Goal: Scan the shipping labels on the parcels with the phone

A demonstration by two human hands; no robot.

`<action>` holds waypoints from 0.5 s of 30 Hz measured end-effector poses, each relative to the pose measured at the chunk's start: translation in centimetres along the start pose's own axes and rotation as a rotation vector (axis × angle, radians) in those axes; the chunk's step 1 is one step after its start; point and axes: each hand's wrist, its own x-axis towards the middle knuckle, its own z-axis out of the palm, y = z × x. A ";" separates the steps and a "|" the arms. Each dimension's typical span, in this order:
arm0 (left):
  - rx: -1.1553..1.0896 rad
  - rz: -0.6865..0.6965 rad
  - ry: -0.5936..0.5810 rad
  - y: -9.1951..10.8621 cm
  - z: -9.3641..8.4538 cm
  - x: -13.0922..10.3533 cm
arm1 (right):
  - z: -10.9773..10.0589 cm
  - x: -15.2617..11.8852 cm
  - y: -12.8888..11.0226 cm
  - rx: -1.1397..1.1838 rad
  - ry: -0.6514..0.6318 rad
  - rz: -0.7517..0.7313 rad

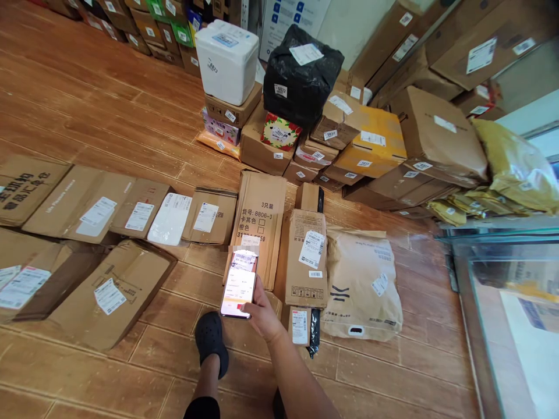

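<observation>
My right hand is closed around a smartphone, gripping its lower right side. The thumb lies over the lower part of the lit screen, close to a red button. A label with a barcode shows at the top of the screen. Just beyond the phone, a long flat cardboard box with printed Chinese text lies on the floor. Right of the hand is a narrow carton with a white shipping label. My left hand is out of view.
Flat parcels, including a labelled carton, lie to the left. A brown paper mailer lies to the right. Stacked behind are a white foam box, a black-wrapped parcel and several cartons. A glass case stands at far right.
</observation>
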 end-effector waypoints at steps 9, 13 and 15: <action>0.055 -0.042 -0.029 2.5 -2.2 -0.6 | 1.8 -1.7 1.1 0.021 0.025 0.136; 0.087 -0.062 -0.036 2.0 -5.2 -0.4 | 2.5 -1.3 2.9 -0.019 0.119 0.163; 0.097 -0.062 -0.054 2.1 -6.0 0.0 | 3.0 -0.6 3.9 -0.034 0.154 0.158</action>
